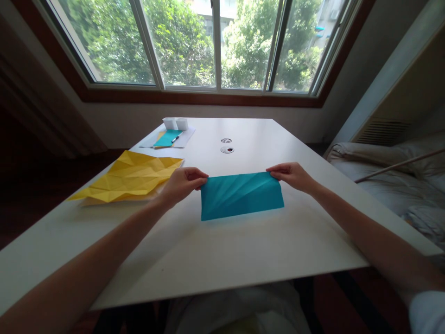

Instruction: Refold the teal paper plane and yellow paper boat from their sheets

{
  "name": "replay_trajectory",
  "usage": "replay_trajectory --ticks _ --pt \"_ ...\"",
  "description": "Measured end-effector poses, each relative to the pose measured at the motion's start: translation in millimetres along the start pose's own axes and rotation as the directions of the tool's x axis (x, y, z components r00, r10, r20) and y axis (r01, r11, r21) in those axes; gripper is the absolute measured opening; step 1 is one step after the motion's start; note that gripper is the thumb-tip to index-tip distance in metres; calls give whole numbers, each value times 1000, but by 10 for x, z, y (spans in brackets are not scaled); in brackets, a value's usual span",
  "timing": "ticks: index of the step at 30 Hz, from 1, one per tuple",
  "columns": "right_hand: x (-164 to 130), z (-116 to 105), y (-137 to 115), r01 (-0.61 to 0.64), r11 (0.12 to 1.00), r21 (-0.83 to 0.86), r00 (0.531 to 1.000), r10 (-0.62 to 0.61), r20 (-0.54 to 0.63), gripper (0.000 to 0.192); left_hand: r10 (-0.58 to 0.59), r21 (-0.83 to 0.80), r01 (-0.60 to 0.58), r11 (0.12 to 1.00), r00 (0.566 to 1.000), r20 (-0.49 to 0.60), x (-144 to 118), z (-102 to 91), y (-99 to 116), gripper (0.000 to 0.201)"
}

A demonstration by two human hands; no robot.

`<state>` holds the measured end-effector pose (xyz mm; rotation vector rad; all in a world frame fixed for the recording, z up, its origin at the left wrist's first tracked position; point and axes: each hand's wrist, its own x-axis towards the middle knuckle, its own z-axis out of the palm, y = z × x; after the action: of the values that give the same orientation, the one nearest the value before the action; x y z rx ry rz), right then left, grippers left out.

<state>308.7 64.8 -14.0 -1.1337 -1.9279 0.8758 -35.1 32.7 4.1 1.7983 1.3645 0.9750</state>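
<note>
A teal sheet of paper (242,196) with slanting creases hangs between my two hands, its lower edge just above or at the white table (222,260); I cannot tell if it touches. My left hand (185,182) pinches the upper left corner, thumb and fingers together. At the upper right corner, my right hand (289,175) pinches the sheet the same way. Left of my left hand lies a large yellow sheet of paper (139,174), covered in fold lines and not flat, on top of paler paper that shows at its edges.
At the far left of the table stand two small white containers (169,123), near a teal paper (168,138) and a dark-and-white pen (176,137). Two round discs (227,150) sit mid-table. A window (215,46) is beyond; cushioned seating (365,162) is at right.
</note>
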Motion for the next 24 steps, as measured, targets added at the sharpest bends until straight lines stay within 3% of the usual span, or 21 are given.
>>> replay_trajectory --ticks 3,6,9,14,18,24 --pt "-5 45 64 -3 989 -147 995 17 95 30 3 194 -22 981 995 97 -3 42 -63 24" --pt "-17 109 94 69 921 -383 992 -24 121 24 108 430 -162 888 983 148 -18 104 -110 20" --pt "-21 150 93 134 854 -503 988 -76 133 23 151 551 -255 795 962 227 -27 160 -129 20" --pt "-19 173 95 215 804 -555 974 -138 177 23 171 608 -323 725 940 295 -17 183 -139 22" --pt "-25 179 108 294 792 -535 953 -201 228 22 153 614 -317 723 940 304 -12 175 -125 23" --pt "14 159 181 289 797 -530 950 -173 259 21 124 583 -329 743 923 363 14 153 -106 26"
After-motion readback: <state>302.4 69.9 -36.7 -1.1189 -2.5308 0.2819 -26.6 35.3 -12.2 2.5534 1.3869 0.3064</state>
